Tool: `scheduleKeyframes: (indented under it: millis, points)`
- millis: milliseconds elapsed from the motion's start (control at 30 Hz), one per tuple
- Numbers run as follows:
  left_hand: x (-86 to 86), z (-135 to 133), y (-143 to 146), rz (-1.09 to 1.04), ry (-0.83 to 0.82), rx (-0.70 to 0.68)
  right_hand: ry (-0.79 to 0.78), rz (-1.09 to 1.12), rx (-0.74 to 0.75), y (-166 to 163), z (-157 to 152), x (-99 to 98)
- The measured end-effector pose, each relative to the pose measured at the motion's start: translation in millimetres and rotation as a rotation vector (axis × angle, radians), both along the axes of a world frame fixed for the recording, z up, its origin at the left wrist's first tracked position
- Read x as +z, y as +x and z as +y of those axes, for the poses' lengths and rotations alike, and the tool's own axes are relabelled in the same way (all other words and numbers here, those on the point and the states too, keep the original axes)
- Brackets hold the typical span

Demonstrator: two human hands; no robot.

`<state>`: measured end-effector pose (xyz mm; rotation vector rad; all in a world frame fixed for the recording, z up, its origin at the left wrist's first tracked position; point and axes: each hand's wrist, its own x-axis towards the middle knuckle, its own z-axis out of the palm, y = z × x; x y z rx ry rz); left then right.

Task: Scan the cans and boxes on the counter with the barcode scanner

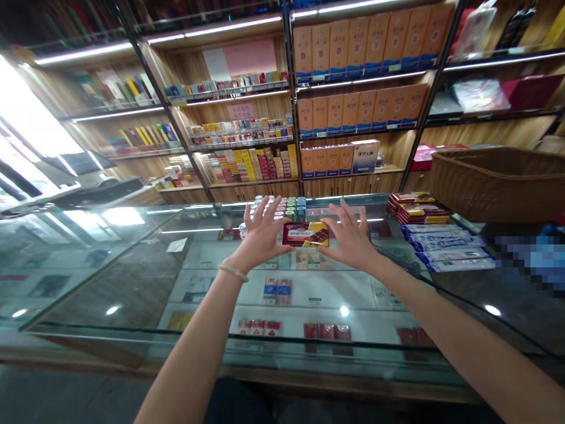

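Note:
A chocolate bar (305,234) in a red and yellow wrapper is held level above the glass counter, its printed face towards me. My left hand (261,234) pinches its left end between thumb and forefinger, the other fingers fanned upward; a pale bracelet is on that wrist. At the bar's right end, my right hand (350,238) grips in the same way, with its remaining fingers raised. Just behind the hands, several small round containers (291,207) with white, pink, green and blue tops stand in rows on the counter.
On the right of the glass counter (145,294) lie stacked red and yellow chocolate packs (419,209) and blue-white packets (450,247). A brown wicker basket (498,182) stands behind them. Cigarette packs show beneath the glass. Shelves with orange boxes (366,44) line the wall.

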<state>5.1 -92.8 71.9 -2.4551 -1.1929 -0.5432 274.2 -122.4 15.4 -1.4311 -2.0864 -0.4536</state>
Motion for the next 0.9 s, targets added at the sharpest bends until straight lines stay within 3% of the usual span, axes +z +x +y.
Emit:
scheduleKeyframes:
  millis: [233,467,900]
  points:
    - [4.7,-12.4,-65.2,0.054,-0.029,0.103,-0.078,0.010,0.131,-60.7,-0.9,6.7]
    - [-10.1,-22.8,-123.3,0.078,-0.145,0.200,-0.250,0.058,0.232,-118.8,1.7,-7.7]
    - [-52.3,-0.4,-154.9,0.031,-0.306,0.245,-0.428,0.045,0.182,-147.9,10.6,-27.6]
